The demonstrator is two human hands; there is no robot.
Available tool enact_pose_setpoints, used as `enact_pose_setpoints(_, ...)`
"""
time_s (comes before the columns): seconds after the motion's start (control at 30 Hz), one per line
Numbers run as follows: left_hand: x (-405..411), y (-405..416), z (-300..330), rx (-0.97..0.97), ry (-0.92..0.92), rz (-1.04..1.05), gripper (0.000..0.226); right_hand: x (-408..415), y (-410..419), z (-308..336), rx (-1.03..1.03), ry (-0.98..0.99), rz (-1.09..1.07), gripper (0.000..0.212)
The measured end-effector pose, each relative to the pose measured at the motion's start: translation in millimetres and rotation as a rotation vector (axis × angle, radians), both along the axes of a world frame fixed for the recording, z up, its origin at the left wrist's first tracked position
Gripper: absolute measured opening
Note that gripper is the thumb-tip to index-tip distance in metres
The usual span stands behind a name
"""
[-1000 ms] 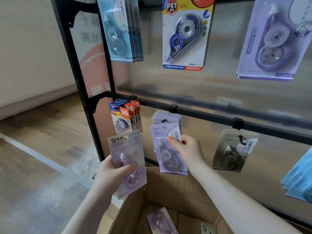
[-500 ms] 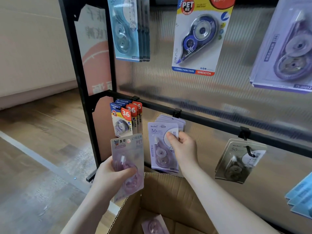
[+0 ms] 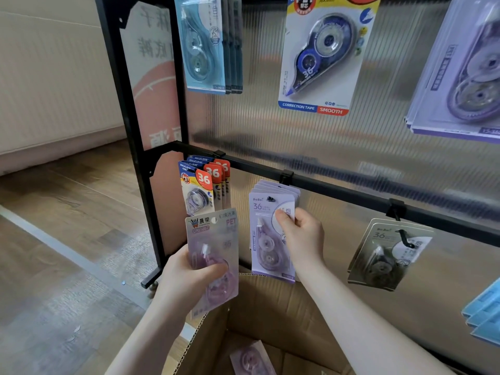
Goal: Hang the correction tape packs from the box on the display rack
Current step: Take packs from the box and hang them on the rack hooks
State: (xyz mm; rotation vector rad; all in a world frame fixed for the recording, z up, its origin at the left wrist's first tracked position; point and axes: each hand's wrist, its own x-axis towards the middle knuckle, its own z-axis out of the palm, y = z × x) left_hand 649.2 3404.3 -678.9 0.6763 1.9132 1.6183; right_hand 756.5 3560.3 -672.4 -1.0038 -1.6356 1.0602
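Head view, right hand: the right hand [image 3: 303, 239] pinches the front lilac correction tape pack [image 3: 267, 236], thumb on its face and fingers [image 3: 301, 216] curled behind its right edge.
Head view, that pack: its hang hole sits over the tip of a black hook [image 3: 270, 198], at the front of a stack of like packs under the rack's crossbar [image 3: 338, 189].
Head view, left hand: the left hand [image 3: 189, 277] grips a pale purple pack [image 3: 213, 255] by its lower half, thumb across the blister, held upright just left of the lilac stack and in front of the red-and-blue "36" packs [image 3: 201, 185].
Head view, box: the cardboard box [image 3: 270, 307] stands open below both hands, with one more purple pack [image 3: 250, 357] lying inside.
Head view, rack: other hooks carry blue packs [image 3: 203, 44], a "PET" pack [image 3: 322, 55], large lilac packs [image 3: 465, 71] and a grey pack [image 3: 387, 253].
Step in hand: I judge the lilac pack is being seated on its hook; whether it is pushed fully home I cannot tell.
Next move: it calls for letting go of the lilac pack, then finding a hook for the pale purple one and threading its hole.
Progress: at least two packs remain unhung.
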Motion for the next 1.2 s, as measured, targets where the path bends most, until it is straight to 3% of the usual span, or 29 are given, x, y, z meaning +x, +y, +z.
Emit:
enact_pose_setpoints(0.23, 4, 1, 6, 0.032, -0.017, 0.014, 0.035, 3, 5, -1, 0.049, -0.155, -0.034, 0.027)
enact_pose_setpoints(0.33, 6, 2, 8, 0.039, 0.005, 0.012, 0.036, 15, 5, -4, 0.152, -0.259, -0.095, 0.013)
enact_pose_setpoints(0.4, 8, 1, 10, 0.044, 0.024, 0.007, 0.032, 27, 4, -1, 0.25, -0.356, -0.15, 0.012)
enact_pose_setpoints(0.57, 23, -7, 30, 0.03, 0.029, 0.014, 0.03, 64, 1, 17, 0.755, -0.627, -0.21, 0.021)
enact_pose_setpoints(0.73, 41, -22, 69, -0.069, 0.004, 0.009, 0.014, 110, -12, 69, 0.832, -0.87, -0.102, 0.024)
enact_pose_setpoints(0.9, 56, -23, 176, -0.137, 0.031, -0.041, 0.019, 140, -27, 171, 0.775, -0.995, -0.032, 0.021)
enact_pose_setpoints(1.2, 70, -22, 414, -0.089, 0.044, -0.104, 0.026, 147, -43, 392, 0.773, -1.009, -0.045, 0.019)
